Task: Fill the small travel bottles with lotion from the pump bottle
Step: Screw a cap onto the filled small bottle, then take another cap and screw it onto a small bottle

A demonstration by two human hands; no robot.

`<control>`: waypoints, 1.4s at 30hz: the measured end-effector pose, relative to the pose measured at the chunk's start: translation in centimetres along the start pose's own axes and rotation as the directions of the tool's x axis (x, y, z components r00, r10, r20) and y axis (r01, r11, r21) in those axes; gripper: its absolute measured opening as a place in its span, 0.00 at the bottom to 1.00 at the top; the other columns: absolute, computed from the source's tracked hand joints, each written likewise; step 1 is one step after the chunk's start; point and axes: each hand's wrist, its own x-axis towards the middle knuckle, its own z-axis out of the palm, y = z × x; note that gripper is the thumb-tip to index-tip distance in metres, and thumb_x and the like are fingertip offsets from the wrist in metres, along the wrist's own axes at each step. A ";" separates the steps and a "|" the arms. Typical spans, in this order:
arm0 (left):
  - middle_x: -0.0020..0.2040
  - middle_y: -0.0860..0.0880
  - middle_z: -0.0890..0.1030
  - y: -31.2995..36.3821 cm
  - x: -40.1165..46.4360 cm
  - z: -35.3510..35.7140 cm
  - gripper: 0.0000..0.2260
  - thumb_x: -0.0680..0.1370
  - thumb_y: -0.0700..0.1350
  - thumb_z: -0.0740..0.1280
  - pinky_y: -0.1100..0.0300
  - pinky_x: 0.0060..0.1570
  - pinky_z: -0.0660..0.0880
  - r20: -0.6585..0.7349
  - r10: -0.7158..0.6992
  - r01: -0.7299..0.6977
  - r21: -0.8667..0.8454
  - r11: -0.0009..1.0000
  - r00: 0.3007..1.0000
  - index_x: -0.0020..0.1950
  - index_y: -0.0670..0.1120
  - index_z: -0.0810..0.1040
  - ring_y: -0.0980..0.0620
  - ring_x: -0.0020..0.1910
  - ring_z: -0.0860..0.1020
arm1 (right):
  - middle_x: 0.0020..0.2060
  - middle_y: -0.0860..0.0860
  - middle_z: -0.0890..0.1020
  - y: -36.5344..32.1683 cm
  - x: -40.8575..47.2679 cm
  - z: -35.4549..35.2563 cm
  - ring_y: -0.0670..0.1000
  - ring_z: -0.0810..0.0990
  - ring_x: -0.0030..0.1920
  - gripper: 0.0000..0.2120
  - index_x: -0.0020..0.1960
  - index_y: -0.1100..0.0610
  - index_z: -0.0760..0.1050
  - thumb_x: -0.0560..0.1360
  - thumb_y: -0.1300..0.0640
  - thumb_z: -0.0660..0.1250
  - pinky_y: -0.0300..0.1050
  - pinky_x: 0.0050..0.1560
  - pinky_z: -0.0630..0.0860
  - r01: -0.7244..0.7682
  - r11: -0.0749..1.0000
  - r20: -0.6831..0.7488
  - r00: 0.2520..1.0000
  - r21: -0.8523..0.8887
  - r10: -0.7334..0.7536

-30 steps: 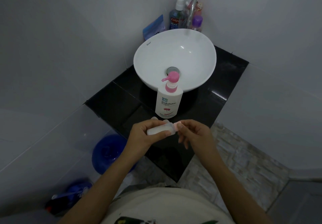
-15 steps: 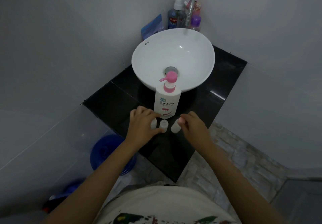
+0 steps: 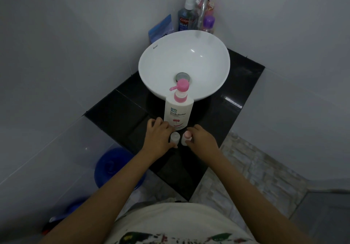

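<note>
A white pump bottle (image 3: pixel 178 111) with a pink pump head stands on the black counter (image 3: pixel 117 114), in front of the white basin (image 3: pixel 208 84). Just nearer than it, two small translucent travel bottles stand upright side by side. My left hand (image 3: pixel 158 138) curls around the left travel bottle (image 3: pixel 174 136), thumb in front and fingers behind. My right hand (image 3: pixel 203 138) pinches the right travel bottle (image 3: pixel 184 140), whose top looks pink. My left palm hides anything that lies under it.
A tap (image 3: pixel 203 6), a blue mouthwash bottle (image 3: pixel 184 19), a purple-capped bottle (image 3: pixel 208 23) and a blue packet (image 3: pixel 161 28) crowd the corner behind the basin. A blue bucket (image 3: pixel 113 168) sits on the floor at the left, below the counter's front edge.
Both hands came down from holding one small bottle in the air to the counter. The small bottles now stand in front of the pump bottle, and the hands rest on them.
</note>
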 end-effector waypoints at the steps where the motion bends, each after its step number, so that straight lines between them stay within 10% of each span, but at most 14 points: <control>1: 0.48 0.52 0.81 0.0 0.1 0.1 0.24 0.63 0.62 0.73 0.55 0.53 0.57 -0.004 0.000 0.000 0.001 1.000 1.000 0.54 0.51 0.81 0.49 0.52 0.71 | 0.55 0.54 0.75 0.1 -0.1 0.1 0.55 0.78 0.51 0.19 0.62 0.58 0.71 0.73 0.56 0.67 0.46 0.48 0.75 -0.007 1.000 0.011 1.000 0.006 0.007; 15: 0.47 0.58 0.76 0.3 -2.9 -3.6 0.14 0.67 0.54 0.74 0.58 0.53 0.58 -0.161 -0.190 0.101 -0.444 0.890 0.968 0.49 0.54 0.78 0.56 0.53 0.68 | 0.51 0.54 0.77 5.7 -0.7 -1.5 0.47 0.73 0.43 0.17 0.60 0.57 0.75 0.72 0.55 0.70 0.41 0.44 0.71 -0.314 0.935 -0.113 0.936 0.162 0.334; 24: 0.56 0.58 0.80 0.2 -6.5 -7.5 0.14 0.72 0.42 0.70 0.70 0.49 0.75 0.071 -0.284 0.115 -0.983 0.142 0.956 0.57 0.51 0.77 0.60 0.58 0.77 | 0.53 0.57 0.77 5.4 0.7 0.7 0.56 0.77 0.52 0.17 0.54 0.59 0.73 0.75 0.46 0.64 0.47 0.47 0.73 -0.326 0.926 0.048 0.939 -0.192 0.340; 29: 0.55 0.64 0.81 0.1 -7.2 -7.7 0.22 0.68 0.50 0.69 0.73 0.46 0.75 0.114 -0.339 0.121 -0.993 -0.002 0.934 0.62 0.53 0.75 0.64 0.55 0.79 | 0.52 0.59 0.78 4.9 1.6 1.0 0.56 0.78 0.51 0.12 0.52 0.61 0.74 0.77 0.53 0.61 0.48 0.47 0.74 -0.344 0.914 0.070 0.928 -0.215 0.366; 35: 0.53 0.55 0.83 -0.2 -7.3 -7.2 0.21 0.63 0.54 0.72 0.61 0.51 0.76 0.188 -0.412 0.177 -0.982 -0.064 0.892 0.55 0.53 0.79 0.58 0.53 0.81 | 0.42 0.54 0.80 4.0 1.0 -0.8 0.51 0.79 0.39 0.08 0.48 0.59 0.77 0.76 0.55 0.64 0.47 0.43 0.77 -0.468 0.868 0.047 0.883 0.165 0.467; 42: 0.50 0.62 0.83 0.6 -7.1 -7.7 0.17 0.66 0.51 0.70 0.70 0.44 0.77 0.177 -0.270 0.185 -0.983 0.004 0.946 0.55 0.54 0.79 0.63 0.50 0.81 | 0.41 0.44 0.82 -1.5 -3.3 -7.5 0.41 0.81 0.38 0.05 0.48 0.49 0.78 0.74 0.56 0.69 0.31 0.38 0.76 -0.089 0.685 -0.109 0.965 0.723 0.240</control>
